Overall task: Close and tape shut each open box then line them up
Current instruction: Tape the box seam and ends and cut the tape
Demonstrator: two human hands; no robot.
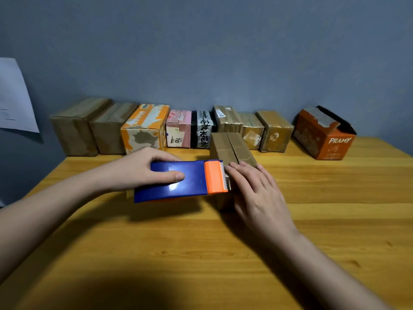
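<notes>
A small brown cardboard box (232, 148) stands mid-table with its top flaps folded together, a seam running down the middle. My left hand (143, 168) grips a blue tape dispenser (176, 180) with an orange head, its toothed blade against the box's near end. My right hand (257, 186) lies flat with straight fingers on the box's near top edge, right beside the blade. A row of several closed boxes (145, 128) lines the wall behind. An orange box marked PRAMY (324, 135) sits at the far right with its top open.
The wooden table (201, 253) stretches wide toward me below the hands. A white sheet of paper (13, 97) hangs on the blue-grey wall at the left. The table's left edge runs diagonally near my left forearm.
</notes>
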